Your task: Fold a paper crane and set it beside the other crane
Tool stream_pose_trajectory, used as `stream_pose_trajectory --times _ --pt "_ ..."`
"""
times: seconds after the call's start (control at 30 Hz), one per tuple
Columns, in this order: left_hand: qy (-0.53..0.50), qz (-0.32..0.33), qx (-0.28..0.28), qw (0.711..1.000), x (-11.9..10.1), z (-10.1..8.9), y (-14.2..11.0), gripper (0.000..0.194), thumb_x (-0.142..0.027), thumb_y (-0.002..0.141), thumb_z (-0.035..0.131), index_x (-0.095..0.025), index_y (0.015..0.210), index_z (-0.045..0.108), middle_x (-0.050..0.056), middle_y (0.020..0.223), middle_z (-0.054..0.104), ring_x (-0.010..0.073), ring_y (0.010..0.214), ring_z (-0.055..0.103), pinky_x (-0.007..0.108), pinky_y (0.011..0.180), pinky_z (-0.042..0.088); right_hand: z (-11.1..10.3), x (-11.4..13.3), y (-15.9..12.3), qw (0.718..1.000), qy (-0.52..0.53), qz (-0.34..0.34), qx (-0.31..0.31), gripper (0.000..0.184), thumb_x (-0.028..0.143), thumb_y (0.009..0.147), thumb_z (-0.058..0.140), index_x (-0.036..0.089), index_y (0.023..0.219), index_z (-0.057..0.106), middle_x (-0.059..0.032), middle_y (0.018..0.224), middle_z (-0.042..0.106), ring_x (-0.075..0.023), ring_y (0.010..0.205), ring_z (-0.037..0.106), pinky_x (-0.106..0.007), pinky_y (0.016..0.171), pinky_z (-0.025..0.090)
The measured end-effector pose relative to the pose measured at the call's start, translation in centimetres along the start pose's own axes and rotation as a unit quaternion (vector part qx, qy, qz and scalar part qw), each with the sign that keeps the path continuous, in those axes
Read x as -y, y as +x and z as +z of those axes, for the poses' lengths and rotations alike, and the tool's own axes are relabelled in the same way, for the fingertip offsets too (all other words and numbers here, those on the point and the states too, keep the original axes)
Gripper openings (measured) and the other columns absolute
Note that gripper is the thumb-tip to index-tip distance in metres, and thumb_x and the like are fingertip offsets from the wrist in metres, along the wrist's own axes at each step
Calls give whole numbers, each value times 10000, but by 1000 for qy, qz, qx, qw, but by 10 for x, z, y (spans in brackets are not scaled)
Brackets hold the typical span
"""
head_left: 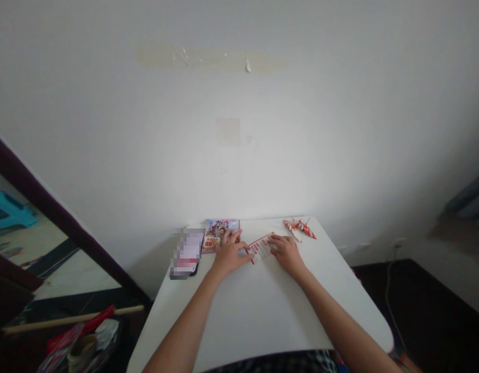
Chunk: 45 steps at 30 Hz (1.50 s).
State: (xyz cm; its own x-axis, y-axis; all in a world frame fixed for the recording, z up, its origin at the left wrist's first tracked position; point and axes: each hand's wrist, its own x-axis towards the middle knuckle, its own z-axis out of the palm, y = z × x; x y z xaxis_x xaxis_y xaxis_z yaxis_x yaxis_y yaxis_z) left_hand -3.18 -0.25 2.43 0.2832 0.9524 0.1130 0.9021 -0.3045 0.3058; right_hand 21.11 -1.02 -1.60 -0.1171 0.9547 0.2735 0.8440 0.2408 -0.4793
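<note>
A small sheet of printed paper, white with red marks, lies at a slant on the white table between my hands. At its left edge, my left hand has thumb and forefinger closed on the paper. The other fingers of that hand spread over a colourful printed booklet, partly covering it. On the opposite side, my right hand holds the sheet's right end, its fingers bent and close together. Just beyond that hand rests a folded red-and-white paper figure with pointed ends.
A phone, its screen blurred out, lies left of the booklet. The white table stands against a pale wall. On the floor at left are a wooden stick and bagged items. A cable hangs at right.
</note>
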Motion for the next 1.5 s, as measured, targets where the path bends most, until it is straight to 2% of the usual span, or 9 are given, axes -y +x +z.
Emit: stream_pose_trajectory --times 0.07,0.2,0.3,0.5,0.73,0.83,0.97,1.23,1.5 --pt "-2 28 1 1000 -5 4 0 356 -571 801 689 -447 1133 719 -54 1605 394 381 1520 183 769 1155 43 2 -1 2 999 10 -28 11 392 166 873 583 304 1218 705 -15 1414 607 -256 1237 516 -458 1078 384" --pt "-16 98 48 994 -12 10 -2 579 -525 835 669 -522 1390 506 -67 1604 398 353 1532 179 772 1142 -72 4 -1 5 998 27 -55 10 477 106 846 565 297 1269 673 -9 1413 608 -243 1295 478 -454 1114 365" --pt "-11 126 57 990 -15 11 -4 511 -536 868 625 -506 1371 536 -68 1550 482 340 1525 203 745 1148 -127 3 -4 6 997 53 -51 -13 407 148 854 595 268 1232 691 -52 1343 644 -242 1262 505 -444 1088 391" --pt "18 155 -15 988 -17 8 -9 477 -609 824 653 -418 1261 648 -7 1354 628 307 1411 373 646 1197 -174 0 -7 1 993 81 -39 -73 140 251 880 642 238 919 776 -83 1139 679 -232 1156 546 -398 1042 423" --pt "49 145 -56 987 -18 23 -6 582 -708 807 599 -376 1284 625 45 1342 586 317 1368 411 703 1175 -151 3 -1 -4 991 98 -72 -48 76 243 816 739 284 813 804 -69 1170 651 -260 1188 506 -428 1063 413" --pt "41 136 -31 989 -15 30 -4 599 -726 828 551 -370 1307 597 52 1532 463 359 1475 278 758 1153 -99 5 -1 -3 992 97 -60 -55 81 239 806 752 291 817 813 -83 1155 644 -270 1184 503 -434 1055 420" --pt "37 110 16 993 -13 31 -3 636 -773 805 528 -421 1335 563 -8 1623 361 412 1518 166 831 1103 -58 3 1 0 995 66 -26 -75 93 250 824 738 288 849 819 -94 1108 638 -271 1147 515 -431 1036 431" --pt "37 94 45 994 -17 21 -4 659 -797 804 493 -437 1353 553 -27 1643 325 414 1527 141 836 1091 -70 -5 10 6 997 -4 -4 -75 117 277 859 706 284 877 821 -95 1095 638 -273 1139 523 -409 1035 425" --pt "39 91 49 994 -16 23 -3 656 -788 793 518 -457 1357 548 -45 1647 313 429 1526 129 848 1077 -65 -8 17 24 997 -47 18 -55 174 263 903 640 252 897 814 -86 1108 655 -244 1115 556 -346 1009 423"
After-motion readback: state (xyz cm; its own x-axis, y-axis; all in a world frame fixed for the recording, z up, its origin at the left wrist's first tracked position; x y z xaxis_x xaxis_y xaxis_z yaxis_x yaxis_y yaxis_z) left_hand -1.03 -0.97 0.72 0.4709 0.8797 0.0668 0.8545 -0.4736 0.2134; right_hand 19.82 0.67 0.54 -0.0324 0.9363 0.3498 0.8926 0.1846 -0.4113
